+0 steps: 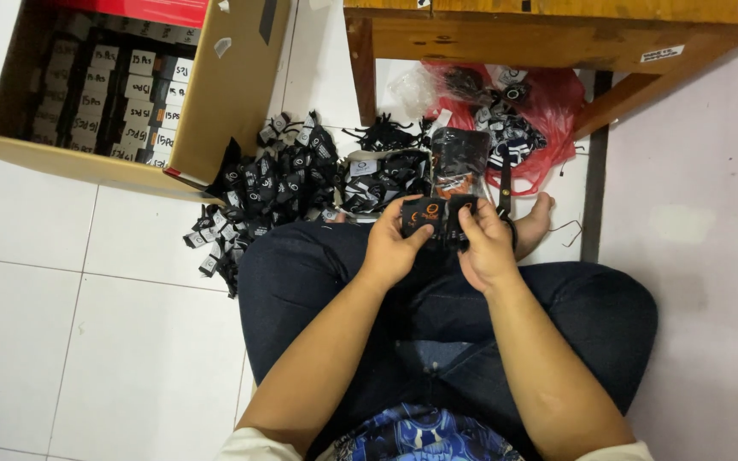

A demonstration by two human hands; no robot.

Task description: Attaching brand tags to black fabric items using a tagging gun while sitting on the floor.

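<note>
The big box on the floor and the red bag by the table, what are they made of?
The box looks like cardboard: plain brown, matte walls with a folded flap. The red bag looks like thin plastic film: it is shiny, crumpled and partly see-through. The table above it seems to be wood, with visible grain and knots.

Person wears dark blue denim jeans point(318, 273). Shirt has a blue patterned front panel point(424, 435) and pale cream short sleeves point(254, 446) either side of that panel. Forearms bare; one foot point(533, 222) bare beyond the jeans.

Cardboard box point(224, 94) cut off by top edge; its labels unreadably small.
</note>
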